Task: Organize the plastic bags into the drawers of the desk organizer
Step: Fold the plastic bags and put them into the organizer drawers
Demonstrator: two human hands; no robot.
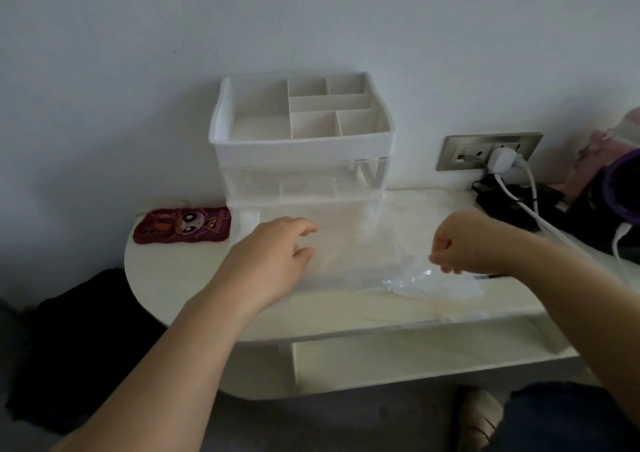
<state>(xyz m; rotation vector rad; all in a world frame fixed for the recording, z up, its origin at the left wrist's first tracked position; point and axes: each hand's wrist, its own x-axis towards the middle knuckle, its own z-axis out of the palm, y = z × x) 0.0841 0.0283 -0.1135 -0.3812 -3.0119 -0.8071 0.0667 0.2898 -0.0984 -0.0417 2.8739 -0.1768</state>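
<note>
On the white desk [166, 278], against the wall: desk organizer [301, 146], white, with an open divided tray on top and two clear drawers below.

- Upper drawer [304, 181]: closed, contents not legible through the plastic.
- Lower drawer [353, 254]: appears pulled well out toward the person; it is clear enough that its front edge is hard to trace.
- Clear plastic bag [440, 283]: crumpled, lying on the desk just beside the drawer's front right corner and outside it.
- Right hand [464, 247]: fingers curled together at the bag's upper edge, seemingly pinching it, though the contact is partly hidden by the hand.
- Left hand [277, 254]: fingers loose and apart, holding nothing, hovering over the drawer's left side.
- Also present: a phone [183, 226] in a red cartoon case left of the organizer, and a wall socket [460, 146] with a charger plug [500, 162] and white cables [519, 202] trailing to the right.

Handling note: the step in hand looks to be getting this bag into the lower drawer. The film is limp and springy, so it likely goes best flattened or folded first. The free hand can then press it down inside so nothing stands above the rim. It is worth steadying the light organizer while sliding the drawer home, since a stray corner of film could jam it.
</note>
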